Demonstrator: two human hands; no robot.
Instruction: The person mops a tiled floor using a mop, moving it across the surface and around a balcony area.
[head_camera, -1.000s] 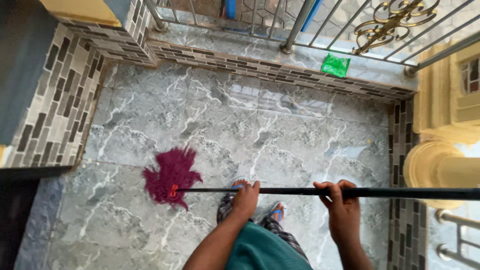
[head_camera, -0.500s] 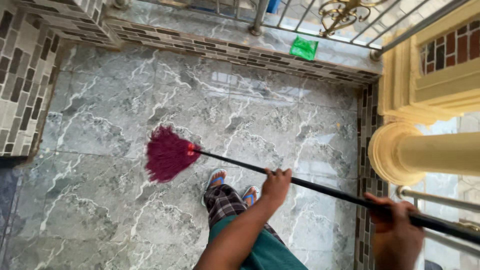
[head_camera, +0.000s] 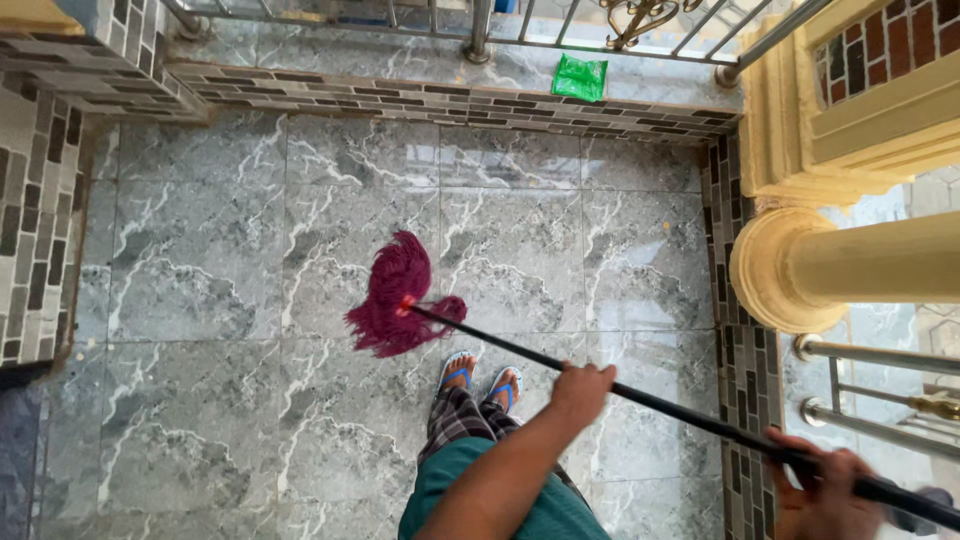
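- Gripping the thin black mop handle (head_camera: 640, 393), the left hand (head_camera: 583, 385) is clamped mid-shaft.
- Its far end is clenched by the right hand (head_camera: 822, 490).
- The stringy maroon mop head (head_camera: 397, 296) is spread on glossy grey marbled tiles (head_camera: 200, 260), just ahead of blue sandals (head_camera: 482, 378).

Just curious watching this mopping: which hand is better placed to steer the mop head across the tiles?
Probably the left hand. It grips the black mop handle partway down, nearer the maroon mop head, so it can likely guide the sweep. The right hand holds the handle's upper part, far from the head.
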